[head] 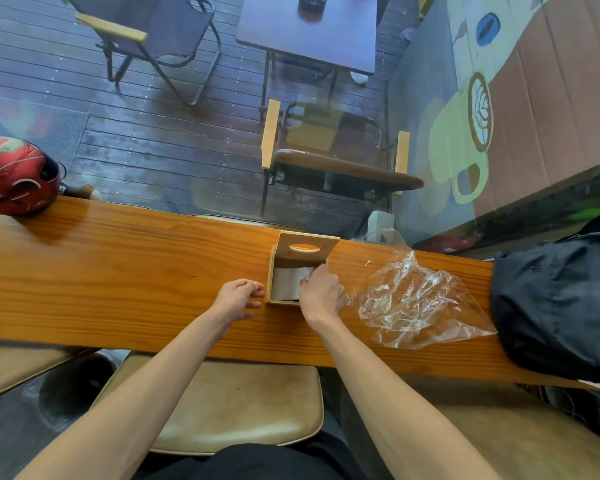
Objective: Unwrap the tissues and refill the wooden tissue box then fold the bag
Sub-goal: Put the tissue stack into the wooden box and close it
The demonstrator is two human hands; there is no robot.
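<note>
The wooden tissue box (270, 271) stands on the long wooden counter (118, 265), its slotted lid (307, 247) tilted up at the far side. White tissues (286, 282) lie inside the box. My right hand (321, 294) reaches over the box's right side, fingertips pinching the tissues' right edge. Just left of the box my left hand (238, 299) rests on the counter, its fingers loosely curled by the box's left wall and holding nothing. The empty clear plastic bag (416, 303) lies crumpled on the counter to the right of the box.
A black backpack (555, 303) fills the counter's right end. A red helmet (14, 174) sits at the far left. Beyond the counter is a window onto a deck with chairs (333, 164) and a table. A tan stool seat (236, 407) is below me.
</note>
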